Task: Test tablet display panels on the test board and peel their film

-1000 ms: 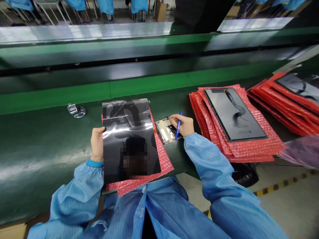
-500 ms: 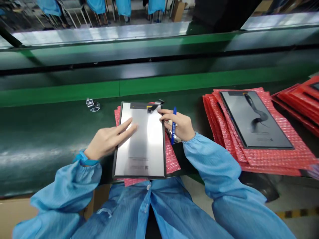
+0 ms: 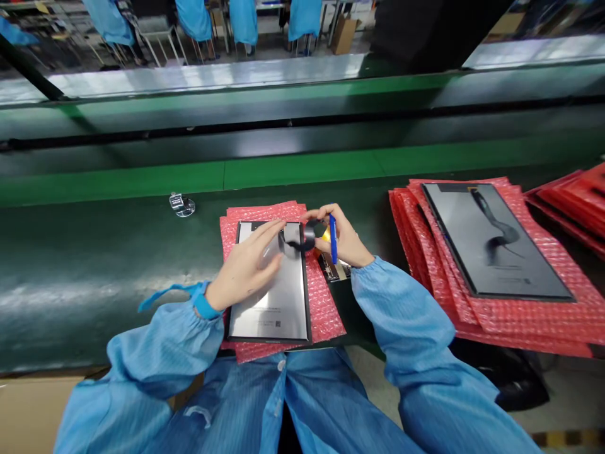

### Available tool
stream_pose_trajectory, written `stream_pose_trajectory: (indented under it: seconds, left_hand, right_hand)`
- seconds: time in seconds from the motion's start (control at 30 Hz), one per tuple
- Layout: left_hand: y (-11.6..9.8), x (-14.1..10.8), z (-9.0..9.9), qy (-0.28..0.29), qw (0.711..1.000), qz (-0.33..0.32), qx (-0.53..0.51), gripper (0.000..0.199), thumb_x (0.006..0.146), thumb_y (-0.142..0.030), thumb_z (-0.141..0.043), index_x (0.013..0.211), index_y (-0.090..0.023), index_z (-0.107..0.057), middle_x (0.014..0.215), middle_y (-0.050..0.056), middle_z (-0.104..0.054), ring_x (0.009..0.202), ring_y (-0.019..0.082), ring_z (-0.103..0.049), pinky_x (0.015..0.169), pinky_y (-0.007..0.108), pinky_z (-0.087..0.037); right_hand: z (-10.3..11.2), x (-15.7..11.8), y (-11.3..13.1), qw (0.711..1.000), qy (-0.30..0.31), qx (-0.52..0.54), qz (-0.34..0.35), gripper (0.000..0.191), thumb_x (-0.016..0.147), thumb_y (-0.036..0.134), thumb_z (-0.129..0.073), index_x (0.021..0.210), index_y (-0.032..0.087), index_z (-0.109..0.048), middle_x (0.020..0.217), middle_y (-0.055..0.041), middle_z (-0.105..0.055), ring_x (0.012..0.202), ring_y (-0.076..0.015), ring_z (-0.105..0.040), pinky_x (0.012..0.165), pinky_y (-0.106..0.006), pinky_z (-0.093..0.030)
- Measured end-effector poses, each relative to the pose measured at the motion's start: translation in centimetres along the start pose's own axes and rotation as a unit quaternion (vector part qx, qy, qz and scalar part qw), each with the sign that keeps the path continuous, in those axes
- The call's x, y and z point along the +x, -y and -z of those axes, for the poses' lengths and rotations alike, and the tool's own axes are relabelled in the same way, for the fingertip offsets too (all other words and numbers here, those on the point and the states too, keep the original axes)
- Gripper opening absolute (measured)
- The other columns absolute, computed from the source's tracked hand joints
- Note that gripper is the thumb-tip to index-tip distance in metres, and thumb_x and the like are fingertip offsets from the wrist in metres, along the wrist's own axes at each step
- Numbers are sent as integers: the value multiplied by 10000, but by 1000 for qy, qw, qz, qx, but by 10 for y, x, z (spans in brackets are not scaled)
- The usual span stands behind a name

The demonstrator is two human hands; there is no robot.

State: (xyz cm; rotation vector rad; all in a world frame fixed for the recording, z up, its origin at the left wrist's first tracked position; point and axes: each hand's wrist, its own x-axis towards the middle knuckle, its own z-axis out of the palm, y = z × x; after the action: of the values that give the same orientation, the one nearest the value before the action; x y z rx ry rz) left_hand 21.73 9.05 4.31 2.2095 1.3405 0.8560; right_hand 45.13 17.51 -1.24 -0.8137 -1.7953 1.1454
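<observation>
My left hand [image 3: 246, 270] is open over the panel [image 3: 293, 309]; at two o'clock, my right hand [image 3: 348, 243] curls around the pen [image 3: 333, 239].

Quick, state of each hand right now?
Left hand: open, fingers extended over the screen panel; contact unclear.
Right hand: closed on the blue pen, fingertips by the dark cable.

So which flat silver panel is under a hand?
The flat silver panel nearest the lap, under the left hand. The silver panel on the red plastic stack to its right is uncovered.
</observation>
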Motion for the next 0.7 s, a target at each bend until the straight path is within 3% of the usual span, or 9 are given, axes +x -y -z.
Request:
stream_pose_trajectory:
  seconds: [0.07,0.13,0.23,0.3,0.4,0.53,0.7]
  left_hand:
    - [-5,13,-17,22,992,56,-110,564,903,-302,-554,1440,-163,-450,1406,135,-577,692,123,-621,669,293,-548]
    - [-5,22,-31,55,971,107,-208,522,894,-339,-574,1373,-140,-518,1212,119,-687,506,66,-466,504,239,-434]
    - [-1,26,-43,82,949,139,-272,313,885,-347,-581,1073,-119,-684,785,45,-712,515,80,-457,493,218,-351]
    - [1,25,-46,81,949,157,-262,209,852,-300,-593,870,-122,-702,650,23,-662,536,95,-479,516,224,-352]
    - [1,23,-46,72,946,184,-256,137,784,-231,-591,746,-131,-677,629,22,-651,550,107,-500,535,235,-374]
    - [0,22,-46,79,938,193,-277,143,744,-225,-576,739,-130,-683,683,38,-667,619,137,-558,571,252,-410]
    - [3,22,-46,104,926,192,-308,143,732,-244,-591,633,-144,-615,588,16,-602,564,114,-490,543,244,-361]
  right_hand:
    - [1,-3,2,996,38,78,-28,430,750,282,-769,886,238,-364,893,-1,-636,742,-126,-584,721,-268,-471]
    - [3,-8,5,992,52,106,-49,493,731,315,-810,831,236,-335,772,37,-581,631,-97,-502,618,-230,-413]
    - [5,-14,9,989,73,124,-45,529,713,355,-841,818,232,-337,768,34,-572,627,-95,-480,618,-233,-397]
    - [3,-17,10,987,83,136,-31,486,755,377,-809,818,228,-350,808,14,-595,650,-103,-505,632,-241,-404]
    - [-4,-19,13,989,69,125,-25,409,837,360,-728,791,225,-345,811,0,-619,657,-110,-545,637,-247,-410]
    - [-14,-22,18,994,64,84,-27,392,832,307,-724,771,224,-347,793,1,-641,676,-125,-595,665,-258,-431]
    - [-19,-25,19,993,84,76,-18,406,825,278,-726,739,225,-333,728,16,-635,661,-128,-607,661,-257,-440]
